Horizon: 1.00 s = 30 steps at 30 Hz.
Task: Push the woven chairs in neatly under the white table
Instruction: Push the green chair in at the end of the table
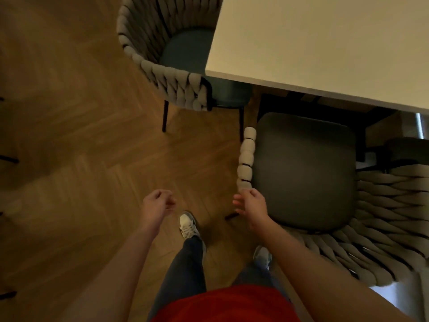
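Note:
The white table fills the upper right. One woven chair with a teal seat stands at the table's left side, its seat partly under the tabletop. A second woven chair with a dark seat stands below the table's near edge, mostly out from under it, its woven back curving round to the lower right. My right hand rests against the left end of that chair's woven rim, fingers spread. My left hand hangs over the floor, fingers loosely curled, holding nothing.
Herringbone wood floor spreads across the left and centre. Thin dark legs of other furniture poke in at the left edge. My two feet in pale sneakers stand between the hands. More dark furniture sits under the table at the right.

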Motion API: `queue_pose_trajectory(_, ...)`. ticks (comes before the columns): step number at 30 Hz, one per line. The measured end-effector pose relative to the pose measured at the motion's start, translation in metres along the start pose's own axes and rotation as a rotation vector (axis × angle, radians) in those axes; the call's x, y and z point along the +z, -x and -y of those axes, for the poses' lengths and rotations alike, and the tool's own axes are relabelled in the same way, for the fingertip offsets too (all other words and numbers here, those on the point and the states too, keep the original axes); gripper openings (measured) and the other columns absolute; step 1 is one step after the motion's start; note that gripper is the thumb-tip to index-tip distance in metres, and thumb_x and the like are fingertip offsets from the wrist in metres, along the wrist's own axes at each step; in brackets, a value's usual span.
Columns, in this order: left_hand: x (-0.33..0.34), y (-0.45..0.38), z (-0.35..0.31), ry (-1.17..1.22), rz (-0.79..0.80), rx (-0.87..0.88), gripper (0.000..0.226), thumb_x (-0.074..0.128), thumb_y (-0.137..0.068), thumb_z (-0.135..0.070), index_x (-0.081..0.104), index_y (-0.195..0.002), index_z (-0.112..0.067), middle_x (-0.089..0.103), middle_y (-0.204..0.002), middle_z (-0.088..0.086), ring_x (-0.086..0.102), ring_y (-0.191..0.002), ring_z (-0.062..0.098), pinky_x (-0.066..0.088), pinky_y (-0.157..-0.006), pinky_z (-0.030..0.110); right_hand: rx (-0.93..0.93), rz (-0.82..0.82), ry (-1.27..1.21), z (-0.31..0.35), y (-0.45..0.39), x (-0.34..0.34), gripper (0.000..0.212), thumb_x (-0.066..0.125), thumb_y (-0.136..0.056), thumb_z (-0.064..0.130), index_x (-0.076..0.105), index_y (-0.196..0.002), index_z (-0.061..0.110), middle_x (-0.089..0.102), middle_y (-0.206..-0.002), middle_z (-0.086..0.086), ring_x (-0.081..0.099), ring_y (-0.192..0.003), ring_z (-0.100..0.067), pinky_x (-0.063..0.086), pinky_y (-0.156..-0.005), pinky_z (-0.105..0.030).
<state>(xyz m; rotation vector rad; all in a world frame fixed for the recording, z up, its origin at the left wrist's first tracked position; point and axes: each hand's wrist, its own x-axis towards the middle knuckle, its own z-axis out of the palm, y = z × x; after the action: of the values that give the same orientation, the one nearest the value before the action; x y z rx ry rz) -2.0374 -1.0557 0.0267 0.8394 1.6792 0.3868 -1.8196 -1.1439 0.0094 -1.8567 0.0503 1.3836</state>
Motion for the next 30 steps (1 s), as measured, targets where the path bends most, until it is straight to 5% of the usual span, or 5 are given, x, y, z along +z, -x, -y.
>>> queue_pose_trajectory(11, -0.100, -0.117, -0.088, -0.051, 0.090, 0.030, 0.016, 0.050, -0.097, -0.014, 0.063, -0.088, -0.013, 0.066, -0.077, 0.009, 0.061, -0.071, 0.022, 0.047, -0.067, 0.033, 0.003, 0.066, -0.035, 0.072, -0.020, 0.182, 0.018, 0.052, -0.099, 0.023, 0.059, -0.109, 0.010, 0.065, -0.096, -0.009, 0.063, -0.086, -0.021, 0.053, -0.079, -0.036)
queue_pose_trajectory(18, -0.125, -0.206, -0.172, -0.110, 0.117, -0.007, 0.019, 0.047, -0.098, -0.013, 0.062, -0.087, -0.013, 0.066, -0.075, 0.008, 0.063, -0.070, 0.022, 0.048, -0.067, 0.032, 0.064, 0.086, -0.131, 0.143, -0.073, 0.276, 0.016, 0.050, -0.100, 0.022, 0.056, -0.105, 0.008, 0.059, -0.090, -0.009, 0.057, -0.072, -0.016, 0.047, -0.062, -0.028)
queue_pose_trajectory(26, -0.164, -0.296, -0.290, -0.168, 0.093, 0.016, 0.016, 0.050, -0.097, -0.017, 0.065, -0.092, -0.011, 0.068, -0.081, 0.010, 0.065, -0.074, 0.023, 0.049, -0.070, 0.035, 0.108, 0.171, -0.136, 0.246, -0.129, 0.392, 0.021, 0.050, -0.100, 0.030, 0.058, -0.112, 0.014, 0.065, -0.102, -0.009, 0.064, -0.092, -0.022, 0.054, -0.086, -0.040)
queue_pose_trajectory(30, -0.186, -0.342, -0.338, -0.188, 0.114, 0.031, 0.016, 0.052, -0.097, -0.018, 0.065, -0.091, -0.011, 0.068, -0.082, 0.011, 0.064, -0.075, 0.023, 0.049, -0.069, 0.035, 0.114, 0.186, -0.163, 0.292, -0.149, 0.441, 0.028, 0.049, -0.100, 0.031, 0.057, -0.118, 0.012, 0.065, -0.107, -0.011, 0.064, -0.095, -0.023, 0.055, -0.083, -0.038)
